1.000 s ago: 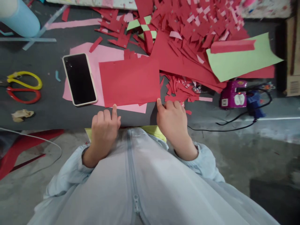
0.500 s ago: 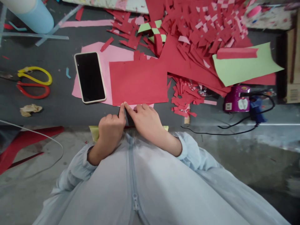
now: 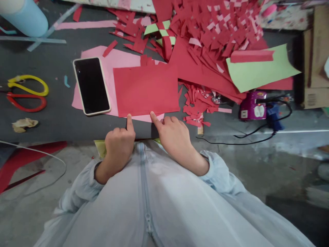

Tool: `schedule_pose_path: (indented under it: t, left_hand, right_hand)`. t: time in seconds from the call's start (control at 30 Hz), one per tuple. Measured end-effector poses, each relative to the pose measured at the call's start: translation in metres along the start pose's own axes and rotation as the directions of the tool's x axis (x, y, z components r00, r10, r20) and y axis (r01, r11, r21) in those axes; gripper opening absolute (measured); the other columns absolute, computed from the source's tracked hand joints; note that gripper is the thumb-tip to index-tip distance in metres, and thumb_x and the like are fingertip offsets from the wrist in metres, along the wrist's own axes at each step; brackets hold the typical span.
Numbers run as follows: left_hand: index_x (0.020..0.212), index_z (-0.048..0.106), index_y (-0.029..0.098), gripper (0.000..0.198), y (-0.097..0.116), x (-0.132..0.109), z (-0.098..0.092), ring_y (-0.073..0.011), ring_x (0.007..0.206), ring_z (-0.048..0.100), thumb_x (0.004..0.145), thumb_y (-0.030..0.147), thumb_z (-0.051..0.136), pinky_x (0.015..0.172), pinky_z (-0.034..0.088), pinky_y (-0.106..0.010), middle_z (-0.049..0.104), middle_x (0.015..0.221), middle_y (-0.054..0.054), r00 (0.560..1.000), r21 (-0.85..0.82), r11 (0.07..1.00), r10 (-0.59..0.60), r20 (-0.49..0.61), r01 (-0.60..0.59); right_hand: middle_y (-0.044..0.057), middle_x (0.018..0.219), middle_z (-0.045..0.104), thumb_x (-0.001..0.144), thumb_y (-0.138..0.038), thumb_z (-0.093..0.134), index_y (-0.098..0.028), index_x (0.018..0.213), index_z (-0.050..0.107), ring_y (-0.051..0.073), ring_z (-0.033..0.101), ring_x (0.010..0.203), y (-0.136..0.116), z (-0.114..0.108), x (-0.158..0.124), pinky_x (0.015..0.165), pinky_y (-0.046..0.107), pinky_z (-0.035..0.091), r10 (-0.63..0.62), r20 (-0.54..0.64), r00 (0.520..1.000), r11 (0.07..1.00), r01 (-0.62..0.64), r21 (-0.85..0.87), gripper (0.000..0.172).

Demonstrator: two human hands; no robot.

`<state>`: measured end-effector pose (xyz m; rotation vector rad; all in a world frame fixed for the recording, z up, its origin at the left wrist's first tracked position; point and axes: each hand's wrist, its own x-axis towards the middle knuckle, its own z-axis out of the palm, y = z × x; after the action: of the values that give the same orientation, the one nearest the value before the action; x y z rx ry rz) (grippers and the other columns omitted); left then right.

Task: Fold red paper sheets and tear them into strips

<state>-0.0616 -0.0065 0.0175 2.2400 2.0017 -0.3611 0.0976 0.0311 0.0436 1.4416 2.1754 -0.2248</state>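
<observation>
A flat red paper rectangle [image 3: 146, 90] lies over a larger pink sheet [image 3: 120, 53] on the dark table. My left hand [image 3: 119, 144] has its index finger stretched out, the tip at the red paper's near edge; the other fingers are curled. Further right along that same edge, the index fingertip of my right hand [image 3: 173, 135] presses down, with its remaining fingers loosely bent. Neither hand grips anything. Left of the red paper, a smartphone [image 3: 92, 85] with a dark screen and pale case rests partly on the pink sheet.
Yellow-and-red-handled scissors [image 3: 27, 93] and a crumpled scrap [image 3: 25, 124] lie at left. Woven red-and-pink strips [image 3: 216, 24] heap at the back. Small red cuttings [image 3: 196, 104], a green sheet [image 3: 262, 70] and a purple device [image 3: 253, 105] with a black cable are on the right.
My fingertips, close together before, are now apart: the right one slid rightward along the paper's near edge, the left one slightly leftward. The view has shifted a little.
</observation>
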Motion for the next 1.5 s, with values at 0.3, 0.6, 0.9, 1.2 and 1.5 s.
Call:
schedule_pose_path:
  t: [0.3,0.6,0.9,1.2,1.5]
  left_hand:
    - [0.145,0.044,0.011,0.054,0.003,0.003,-0.006,-0.0228,0.060,0.065,0.093,0.015,0.035,0.047,0.037,-0.031,0.063,0.058,-0.006,0.998,0.056,0.998,-0.018,0.067,0.014]
    - [0.144,0.045,0.008,0.052,0.005,0.005,-0.012,-0.0236,0.061,0.065,0.095,0.019,0.033,0.048,0.034,-0.031,0.065,0.060,-0.008,0.997,0.066,0.998,-0.028,0.066,0.024]
    - [0.143,0.047,0.008,0.052,0.006,0.006,-0.014,-0.0236,0.061,0.064,0.094,0.017,0.034,0.048,0.031,-0.032,0.064,0.058,-0.008,0.998,0.080,0.997,-0.016,0.052,0.012]
    - [0.143,0.047,0.007,0.051,0.003,0.003,-0.010,-0.0235,0.061,0.065,0.095,0.016,0.033,0.050,0.036,-0.032,0.064,0.059,-0.008,0.999,0.089,0.995,0.029,0.037,-0.032]
    - [0.146,0.044,0.011,0.051,0.002,0.000,-0.008,-0.0247,0.066,0.066,0.096,0.019,0.035,0.054,0.041,-0.032,0.066,0.064,-0.010,0.998,0.026,1.000,-0.012,0.054,0.010]
  right_hand:
    - [0.013,0.098,0.065,0.095,-0.012,0.033,-0.027,0.154,0.031,0.027,0.062,0.094,0.031,0.008,-0.005,0.072,0.034,0.044,0.094,-0.004,0.996,0.996,-0.094,-0.005,0.060]
    - [0.013,0.101,0.066,0.094,-0.011,0.035,-0.029,0.152,0.036,0.027,0.061,0.099,0.062,0.015,-0.011,0.074,0.034,0.045,0.171,0.013,0.985,0.983,-0.171,0.059,0.060]
    - [0.015,0.101,0.068,0.093,-0.010,0.033,-0.016,0.151,0.038,0.029,0.061,0.101,0.065,0.014,-0.009,0.077,0.035,0.046,0.167,0.011,0.986,0.980,-0.168,0.108,0.058]
    - [0.015,0.106,0.068,0.095,-0.012,0.033,-0.019,0.153,0.032,0.026,0.061,0.101,0.017,-0.015,0.007,0.077,0.034,0.046,-0.141,0.020,0.990,0.982,0.137,0.126,0.059]
    - [0.015,0.107,0.070,0.098,-0.014,0.027,-0.015,0.153,0.031,0.024,0.064,0.100,-0.022,-0.026,0.021,0.075,0.033,0.048,-0.281,0.023,0.959,0.943,0.272,0.191,0.055]
